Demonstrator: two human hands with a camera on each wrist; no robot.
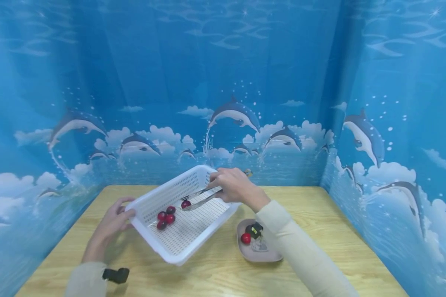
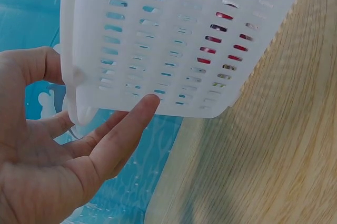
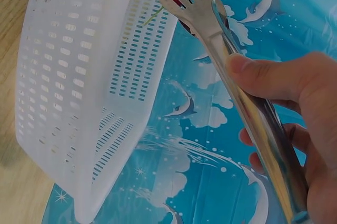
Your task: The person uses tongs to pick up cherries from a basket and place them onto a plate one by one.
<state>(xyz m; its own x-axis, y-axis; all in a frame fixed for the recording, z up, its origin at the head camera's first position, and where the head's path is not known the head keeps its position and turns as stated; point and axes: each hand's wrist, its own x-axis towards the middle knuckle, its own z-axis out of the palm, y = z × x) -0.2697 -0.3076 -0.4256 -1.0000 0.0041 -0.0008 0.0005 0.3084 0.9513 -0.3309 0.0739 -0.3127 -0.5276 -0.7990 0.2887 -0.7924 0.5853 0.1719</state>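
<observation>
A white perforated plastic basket (image 1: 178, 247) is tilted above the table, and my left hand (image 1: 115, 218) grips its left end by the rim. In the left wrist view, fingers (image 2: 124, 132) lie against the outside of the basket wall (image 2: 158, 50). My right hand (image 1: 232, 185) holds metal tongs (image 3: 247, 113) over the basket. A dark red cherry (image 1: 186, 204) is pinched between the tong tips. Several more cherries (image 1: 170, 218) lie together in the basket's lower left part; through the slots, the left wrist view shows them in red patches.
On the wooden table (image 1: 319, 231) at the right stands a pinkish plate (image 1: 262, 258) holding a red cherry (image 1: 246, 238), a black item and something clear. A black wrist strap (image 1: 116, 275) is on the left sleeve. Blue curtains (image 1: 193, 82) with dolphins surround the table.
</observation>
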